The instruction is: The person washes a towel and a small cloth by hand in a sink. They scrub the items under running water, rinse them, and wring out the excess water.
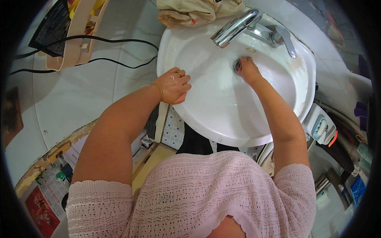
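Observation:
A white washbasin [206, 107] fills the middle of the view. At its left rim rests my left hand [174, 86], fingers curled into a fist, with a ring and a thin bracelet; nothing shows in it, though its palm is hidden. My right hand [249, 71] reaches down into the bowl, fingers bent and closed at the round metal drain stopper [237, 66]. The hand covers part of the stopper, so whether it is lifted is unclear. Above the bowl juts a chrome faucet [237, 28] with its lever [286, 41] on the right; no running water shows.
A crumpled beige cloth [198, 12] lies behind the basin's left rim. Black cables [115, 40] cross the white tiled surface [131, 83] at the left, near a beige plastic basket [75, 43]. A cleaning brush [319, 127] sits right of the basin.

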Demonstrator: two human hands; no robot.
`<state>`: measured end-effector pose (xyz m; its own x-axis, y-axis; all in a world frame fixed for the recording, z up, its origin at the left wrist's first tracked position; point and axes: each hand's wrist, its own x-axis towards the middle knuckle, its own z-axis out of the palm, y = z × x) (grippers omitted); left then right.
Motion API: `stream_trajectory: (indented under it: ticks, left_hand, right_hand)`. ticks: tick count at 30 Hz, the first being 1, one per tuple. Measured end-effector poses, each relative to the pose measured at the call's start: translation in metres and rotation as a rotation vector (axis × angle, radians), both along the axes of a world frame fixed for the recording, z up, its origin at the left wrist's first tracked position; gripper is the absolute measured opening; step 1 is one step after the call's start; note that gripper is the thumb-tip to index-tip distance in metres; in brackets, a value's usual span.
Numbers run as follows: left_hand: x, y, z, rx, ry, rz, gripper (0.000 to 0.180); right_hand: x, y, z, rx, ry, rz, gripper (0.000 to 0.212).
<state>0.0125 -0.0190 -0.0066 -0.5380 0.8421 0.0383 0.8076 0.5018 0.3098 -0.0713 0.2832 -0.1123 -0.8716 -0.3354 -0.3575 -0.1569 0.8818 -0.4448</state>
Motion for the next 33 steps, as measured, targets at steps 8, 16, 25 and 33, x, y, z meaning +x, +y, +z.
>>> stream_trajectory:
  ticks: [8,16,25,33]
  left_hand:
    - [-0.002,0.000,-0.001,-0.046,-0.033,-0.012,0.015]
    - [0.000,0.002,-0.001,-0.036,-0.013,0.001,0.015]
    - [0.000,-0.002,-0.001,-0.040,-0.015,-0.017,0.015]
    - [-0.001,0.004,0.011,-0.132,-0.033,-0.048,0.014]
  right_hand:
    - [0.022,0.000,-0.007,-0.193,0.145,-0.142,0.033]
    - [0.060,0.021,-0.010,0.179,0.375,0.162,0.040]
    - [0.058,0.001,-0.007,0.281,0.277,0.062,0.047]
    - [0.141,-0.038,0.076,-0.383,0.039,-0.300,0.048]
